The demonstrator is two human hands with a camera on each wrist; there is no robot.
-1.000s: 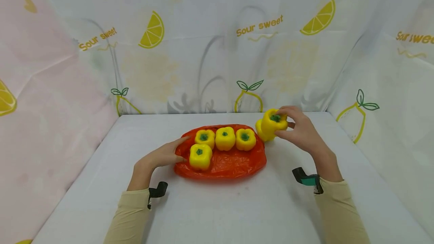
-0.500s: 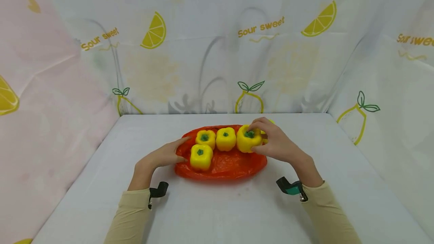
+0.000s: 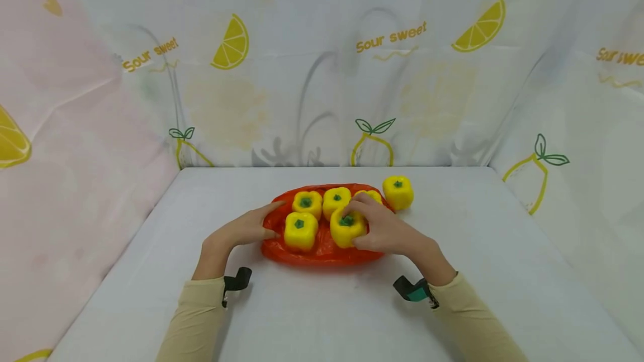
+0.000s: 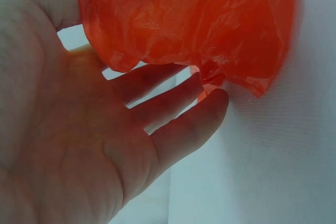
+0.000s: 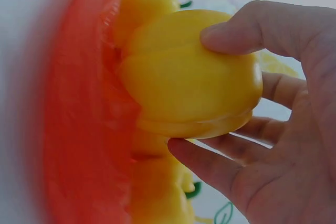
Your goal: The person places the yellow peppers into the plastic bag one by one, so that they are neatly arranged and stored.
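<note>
A yellow bell pepper with a green stem is gripped by my right hand, over the front middle of the red plastic bag. In the right wrist view the thumb lies on one side of this pepper and the fingers on the other. Several more peppers sit in the bag: one at the front left, others in a row behind, the rightmost partly hidden by my right hand. My left hand touches the bag's left edge, its fingers spread and loosely extended, as the left wrist view shows beside the bag.
Another yellow bell pepper stands on the white table, just beyond the bag's back right edge. A lemon-print cloth hangs behind and at both sides of the table. Each wrist carries a small black camera mount.
My right hand has carried the pepper leftward and forward from the table's back right to the bag's front middle, uncovering the pepper outside the bag. The left hand has stayed put.
</note>
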